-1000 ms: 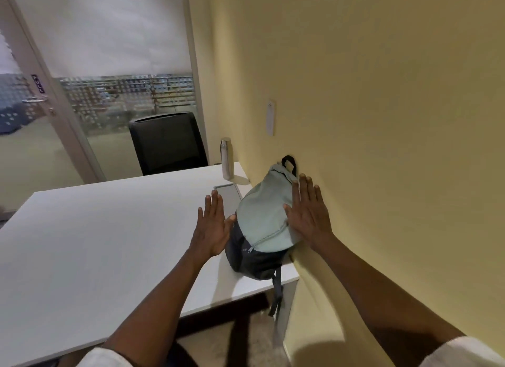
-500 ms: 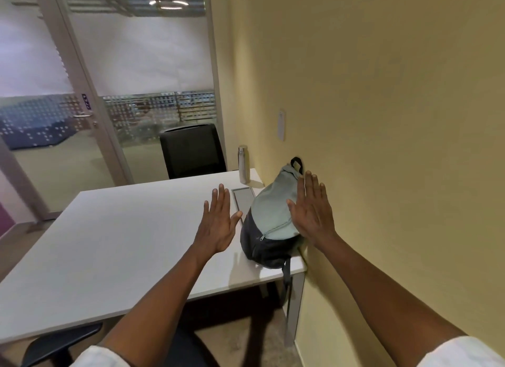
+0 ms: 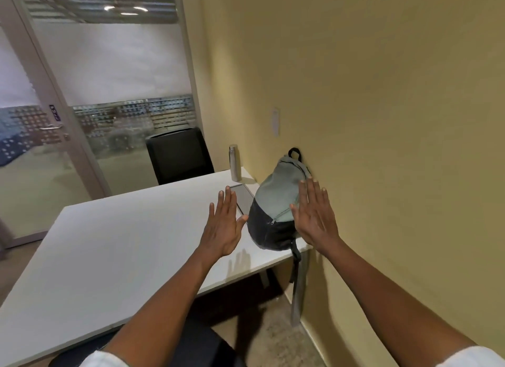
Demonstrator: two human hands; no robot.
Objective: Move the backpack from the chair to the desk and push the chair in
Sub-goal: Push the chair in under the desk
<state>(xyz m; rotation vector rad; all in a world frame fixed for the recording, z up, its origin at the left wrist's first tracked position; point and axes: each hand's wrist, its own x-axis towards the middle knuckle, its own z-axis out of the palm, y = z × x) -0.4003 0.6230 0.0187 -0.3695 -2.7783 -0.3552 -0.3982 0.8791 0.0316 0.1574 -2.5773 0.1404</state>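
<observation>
Since the earlier frames both hands have drawn back from the backpack (image 3: 276, 202); the right hand (image 3: 317, 216), flat against the bag's side before, now looks just clear of it, though contact cannot be ruled out. More of the near chair (image 3: 196, 347) shows below the arms. Backpack stands between the hands on the table (image 3: 109, 257) at its right corner, leaning on the yellow wall (image 3: 382, 120); a strap hangs over the table edge. Beyond the left hand (image 3: 222, 224): a flat tablet (image 3: 241, 197), then a metal bottle (image 3: 235, 163); a second black chair (image 3: 179, 155) across the table. Both hands spread flat, fingers extended, holding nothing.
</observation>
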